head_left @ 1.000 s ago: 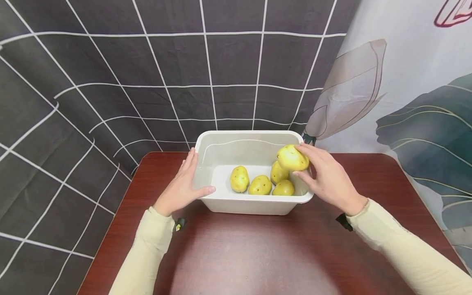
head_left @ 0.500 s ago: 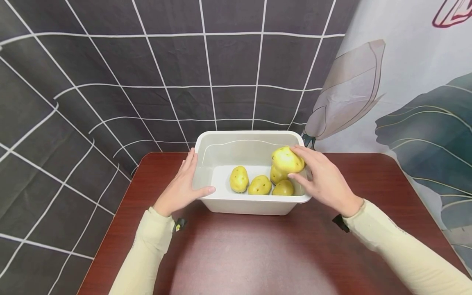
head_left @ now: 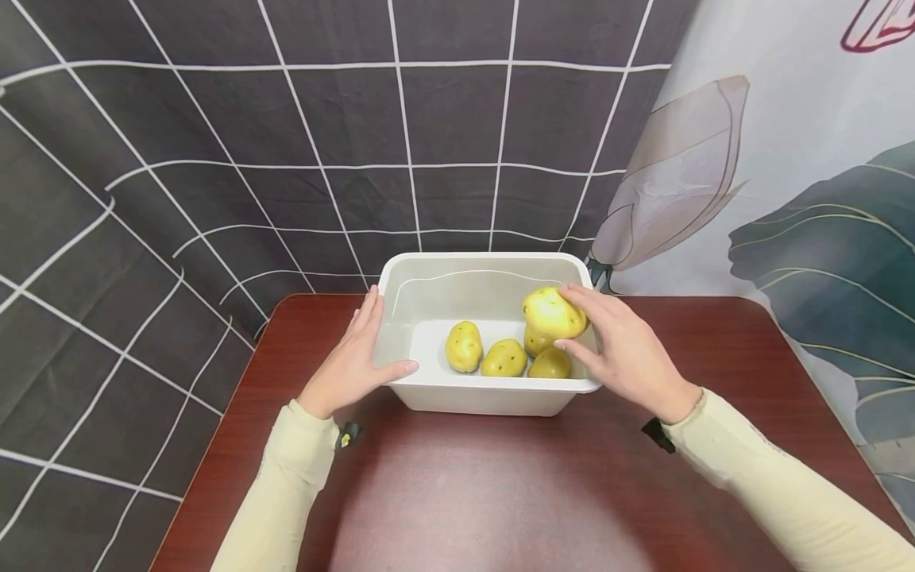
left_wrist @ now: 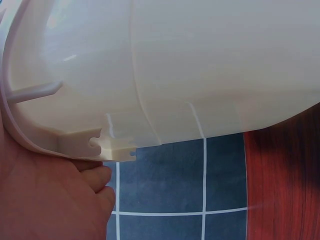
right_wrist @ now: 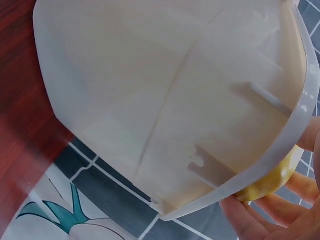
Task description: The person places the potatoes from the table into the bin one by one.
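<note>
A pale grey plastic bin (head_left: 472, 397) stands on the table with several yellow potatoes inside. My right hand (head_left: 636, 353) grips one potato (head_left: 552, 311) over the right part of the bin, thumb below and fingers on top. That potato (right_wrist: 270, 180) partly shows past the rim in the right wrist view. Beneath it, another potato (head_left: 536, 343) is mostly covered. One potato (head_left: 549, 365) lies by the front right, with another potato (head_left: 503, 359) in the middle and a potato (head_left: 464, 347) further left. My left hand (head_left: 350, 361) rests against the bin's left end, fingers straight, thumb over the front rim.
The reddish-brown wooden table (head_left: 443, 492) extends in front of the bin and to both sides. Behind it hangs a dark cloth (head_left: 343, 119) with a white grid. A white curtain (head_left: 801, 95) with a leaf print hangs on the right.
My right hand has shifted a little left and down with the potato, which covers more of the potato beneath. My left hand and the bin have stayed put.
</note>
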{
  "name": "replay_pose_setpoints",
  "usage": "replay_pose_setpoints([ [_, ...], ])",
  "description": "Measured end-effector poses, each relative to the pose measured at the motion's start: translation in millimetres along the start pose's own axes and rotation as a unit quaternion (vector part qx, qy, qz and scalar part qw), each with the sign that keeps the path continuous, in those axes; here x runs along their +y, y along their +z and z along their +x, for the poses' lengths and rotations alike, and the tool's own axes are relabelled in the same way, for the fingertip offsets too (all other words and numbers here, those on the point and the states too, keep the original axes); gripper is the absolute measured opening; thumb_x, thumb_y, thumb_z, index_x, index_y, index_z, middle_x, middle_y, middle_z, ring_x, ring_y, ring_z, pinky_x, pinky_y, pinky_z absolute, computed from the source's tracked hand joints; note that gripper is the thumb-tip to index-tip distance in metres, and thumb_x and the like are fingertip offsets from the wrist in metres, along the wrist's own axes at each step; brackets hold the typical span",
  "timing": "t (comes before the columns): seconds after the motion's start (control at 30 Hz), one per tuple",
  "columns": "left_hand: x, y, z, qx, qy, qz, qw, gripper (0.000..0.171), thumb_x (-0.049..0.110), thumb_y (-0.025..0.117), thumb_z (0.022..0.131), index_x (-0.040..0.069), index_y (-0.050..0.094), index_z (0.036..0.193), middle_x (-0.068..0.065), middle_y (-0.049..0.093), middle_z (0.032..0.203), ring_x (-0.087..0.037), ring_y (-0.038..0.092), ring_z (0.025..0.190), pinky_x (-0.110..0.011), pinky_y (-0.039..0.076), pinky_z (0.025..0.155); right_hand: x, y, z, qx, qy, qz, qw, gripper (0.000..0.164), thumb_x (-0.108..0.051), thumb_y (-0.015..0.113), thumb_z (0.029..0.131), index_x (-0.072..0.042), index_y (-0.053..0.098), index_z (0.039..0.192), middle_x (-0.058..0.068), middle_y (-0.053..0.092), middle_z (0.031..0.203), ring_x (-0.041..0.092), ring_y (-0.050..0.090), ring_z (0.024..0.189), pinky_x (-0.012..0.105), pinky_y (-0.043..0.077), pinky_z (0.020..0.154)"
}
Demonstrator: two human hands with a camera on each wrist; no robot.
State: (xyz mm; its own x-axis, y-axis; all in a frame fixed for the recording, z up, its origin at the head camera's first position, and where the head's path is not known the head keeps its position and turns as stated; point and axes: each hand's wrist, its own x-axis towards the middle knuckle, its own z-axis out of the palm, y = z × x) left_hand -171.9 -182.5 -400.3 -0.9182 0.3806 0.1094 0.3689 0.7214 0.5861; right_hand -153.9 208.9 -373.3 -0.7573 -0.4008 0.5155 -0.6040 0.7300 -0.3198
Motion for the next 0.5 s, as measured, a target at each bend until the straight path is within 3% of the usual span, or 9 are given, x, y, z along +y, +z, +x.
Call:
replay_pose_setpoints([
  [0.5, -0.2, 0.5, 0.9, -0.002, -0.002, 0.003, 1.0000, 0.114, 0.055, 0.074, 0.085, 0.000, 0.007, 0.160, -0.009, -0.005, 0.169, -0.031, 0.000, 0.154, -0.051, 0.009, 0.124, -0.5, 3.6, -3.3, -0.007, -0.004, -0.005, 1.000, 0.071, -0.020, 0.086, 0.080, -0.006, 0.054, 0.142, 0.016, 0.058, 0.139, 0.036, 0.055, 0.125, 0.053, 0.043, 0.104],
])
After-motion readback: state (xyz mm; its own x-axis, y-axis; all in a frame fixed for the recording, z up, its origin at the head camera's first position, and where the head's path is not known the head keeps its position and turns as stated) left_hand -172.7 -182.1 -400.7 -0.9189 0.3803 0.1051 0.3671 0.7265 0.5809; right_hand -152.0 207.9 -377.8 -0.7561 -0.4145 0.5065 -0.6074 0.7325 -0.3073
